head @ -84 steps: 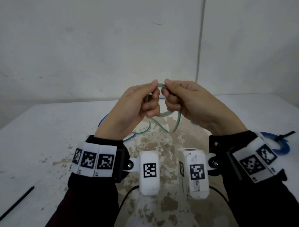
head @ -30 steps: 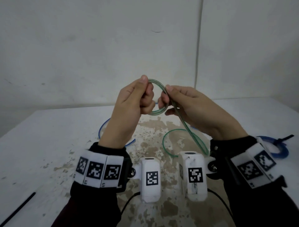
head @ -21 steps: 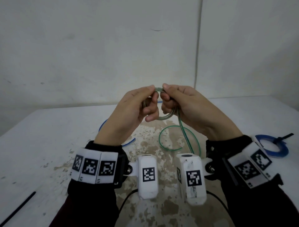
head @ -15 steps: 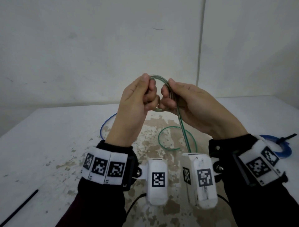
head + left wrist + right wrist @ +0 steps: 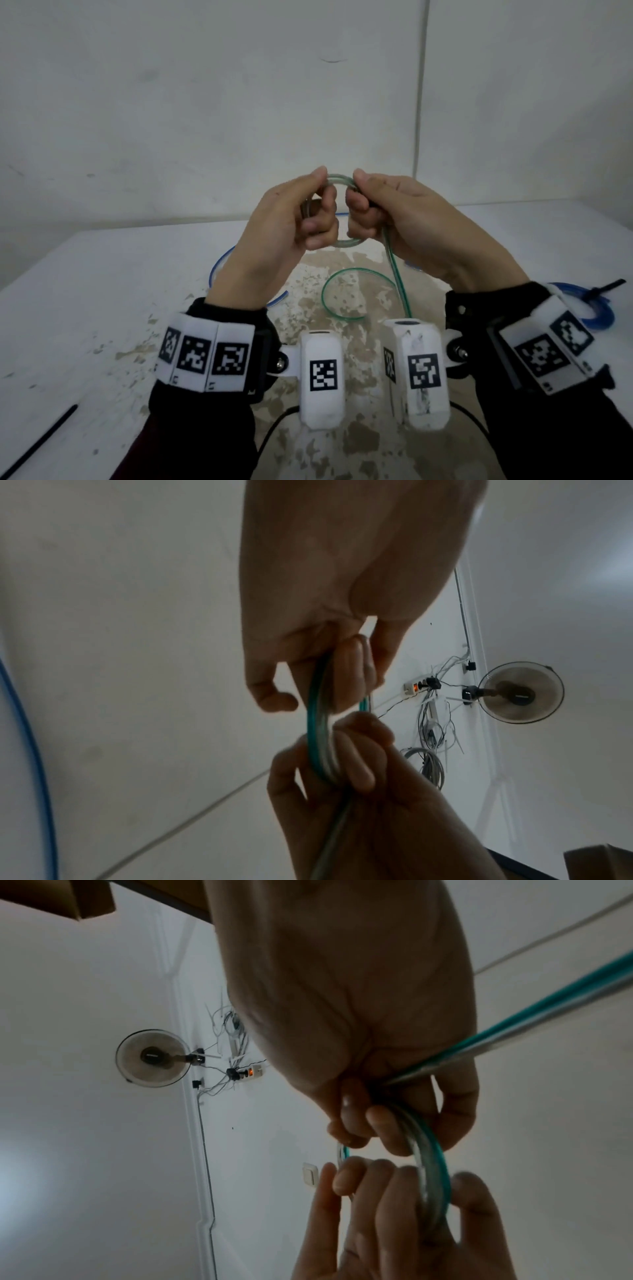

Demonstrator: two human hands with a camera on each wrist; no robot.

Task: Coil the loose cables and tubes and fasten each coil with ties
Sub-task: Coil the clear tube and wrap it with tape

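A small coil of clear green tube (image 5: 345,244) is held up over the table between both hands. My left hand (image 5: 320,205) pinches its left side, thumb on top and fingers curled through the ring. My right hand (image 5: 358,205) grips the right side the same way. The tube's loose tail (image 5: 397,277) drops from the right hand to a single loop lying on the table (image 5: 342,270). The left wrist view shows the coil (image 5: 318,723) edge-on between the two sets of fingers. In the right wrist view the coil (image 5: 431,1164) sits under my right fingers and the tail (image 5: 548,1010) runs off to the upper right.
A loose blue tube (image 5: 219,267) curves on the white table (image 5: 102,291) behind my left wrist. A blue coil (image 5: 599,315) fastened with a black tie lies at the right edge. One black tie (image 5: 41,442) lies at the front left. A wall stands close behind.
Both hands have kept turning the small coil and taking in tube. Since half a second ago they have come down a little, and the thumbs meet on top of the ring again.
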